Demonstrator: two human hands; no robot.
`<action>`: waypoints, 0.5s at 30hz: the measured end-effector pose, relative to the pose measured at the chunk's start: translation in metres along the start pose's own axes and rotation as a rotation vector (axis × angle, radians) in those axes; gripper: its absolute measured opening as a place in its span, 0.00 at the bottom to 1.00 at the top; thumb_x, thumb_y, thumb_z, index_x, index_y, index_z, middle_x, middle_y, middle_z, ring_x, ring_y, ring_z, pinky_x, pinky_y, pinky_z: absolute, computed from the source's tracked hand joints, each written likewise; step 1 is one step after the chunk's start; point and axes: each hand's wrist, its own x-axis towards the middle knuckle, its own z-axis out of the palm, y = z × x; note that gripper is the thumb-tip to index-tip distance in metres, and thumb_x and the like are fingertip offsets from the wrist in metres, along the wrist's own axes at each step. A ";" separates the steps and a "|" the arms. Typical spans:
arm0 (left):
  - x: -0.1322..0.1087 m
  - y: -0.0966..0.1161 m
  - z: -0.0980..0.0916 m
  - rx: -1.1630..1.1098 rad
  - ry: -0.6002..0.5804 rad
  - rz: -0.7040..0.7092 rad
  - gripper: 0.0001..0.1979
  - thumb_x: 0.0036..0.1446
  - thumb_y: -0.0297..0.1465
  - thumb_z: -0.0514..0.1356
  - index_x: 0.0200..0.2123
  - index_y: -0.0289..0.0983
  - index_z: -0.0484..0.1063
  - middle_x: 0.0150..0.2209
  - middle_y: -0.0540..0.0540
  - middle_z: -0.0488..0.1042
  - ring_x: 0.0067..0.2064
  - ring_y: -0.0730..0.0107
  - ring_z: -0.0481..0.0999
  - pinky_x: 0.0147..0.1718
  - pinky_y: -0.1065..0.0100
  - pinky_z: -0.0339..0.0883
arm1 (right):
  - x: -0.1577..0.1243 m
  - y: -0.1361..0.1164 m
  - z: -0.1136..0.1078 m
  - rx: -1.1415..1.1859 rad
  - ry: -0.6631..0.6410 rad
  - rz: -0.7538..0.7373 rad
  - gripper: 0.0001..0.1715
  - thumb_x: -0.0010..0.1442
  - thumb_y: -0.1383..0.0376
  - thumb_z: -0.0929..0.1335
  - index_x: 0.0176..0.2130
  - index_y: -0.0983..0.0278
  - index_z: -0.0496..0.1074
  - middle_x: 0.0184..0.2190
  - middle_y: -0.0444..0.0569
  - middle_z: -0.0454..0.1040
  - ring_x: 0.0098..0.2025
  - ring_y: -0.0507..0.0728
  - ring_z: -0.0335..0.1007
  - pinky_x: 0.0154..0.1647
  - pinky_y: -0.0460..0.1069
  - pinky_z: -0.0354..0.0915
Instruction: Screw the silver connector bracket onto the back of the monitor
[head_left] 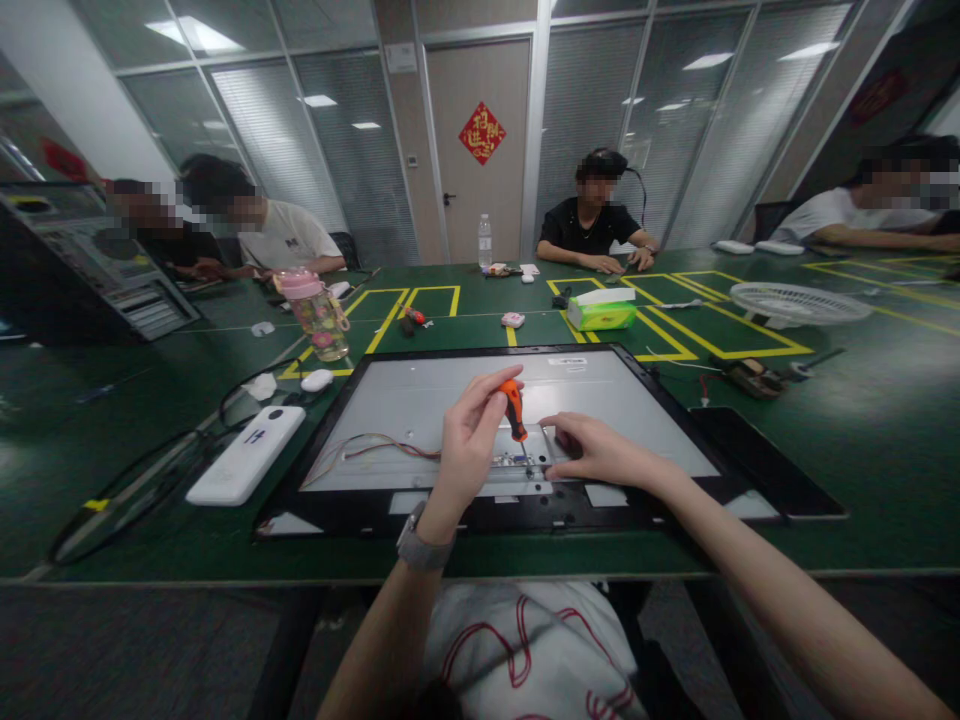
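Note:
A flat display panel (397, 400) with a black frame lies on the green table, its grey metal back facing up. My left hand (472, 430) is closed around the orange and black handle of a screwdriver (514, 408). The screwdriver stands nearly upright, its tip down at a small circuit board (514, 461) near the panel's lower edge. My right hand (600, 450) rests at the right side of that board, thumb and fingers apart, touching the metal around it. Thin coloured wires (382, 442) run from the board to the left across the panel.
Left of the panel lie a white power bank (247, 455), a black cable (135, 510) and a drinking bottle (315, 315). To the right are a black phone-like slab (765, 460) and a white fan grille (799, 302). A green tissue pack (601, 310) sits behind. Several people sit around the table.

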 end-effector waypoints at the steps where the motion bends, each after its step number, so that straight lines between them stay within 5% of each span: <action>1: 0.000 0.000 0.000 0.022 0.022 0.011 0.12 0.63 0.33 0.58 0.48 0.41 0.77 0.41 0.45 0.74 0.42 0.69 0.74 0.44 0.68 0.68 | 0.000 0.000 0.000 0.000 -0.001 0.000 0.36 0.51 0.53 0.75 0.54 0.67 0.69 0.32 0.47 0.69 0.34 0.58 0.67 0.36 0.50 0.63; 4: 0.000 0.000 0.001 0.066 0.071 0.039 0.10 0.59 0.32 0.61 0.43 0.41 0.79 0.39 0.46 0.72 0.40 0.70 0.72 0.42 0.69 0.68 | 0.000 -0.001 0.000 0.007 0.001 -0.001 0.36 0.51 0.53 0.75 0.54 0.67 0.69 0.32 0.47 0.69 0.33 0.58 0.67 0.35 0.50 0.63; 9: -0.001 -0.003 0.000 -0.101 -0.018 -0.038 0.16 0.66 0.34 0.53 0.52 0.41 0.74 0.45 0.43 0.75 0.46 0.65 0.75 0.49 0.63 0.67 | 0.000 -0.002 -0.001 -0.005 -0.001 0.001 0.35 0.51 0.53 0.75 0.53 0.67 0.69 0.32 0.47 0.70 0.33 0.58 0.67 0.35 0.50 0.63; 15: 0.000 0.000 -0.001 0.012 0.016 0.030 0.12 0.62 0.32 0.59 0.47 0.40 0.78 0.44 0.44 0.74 0.45 0.68 0.74 0.45 0.68 0.68 | 0.000 -0.002 -0.001 0.000 0.007 0.002 0.35 0.51 0.52 0.75 0.53 0.66 0.70 0.31 0.47 0.70 0.33 0.58 0.67 0.36 0.50 0.63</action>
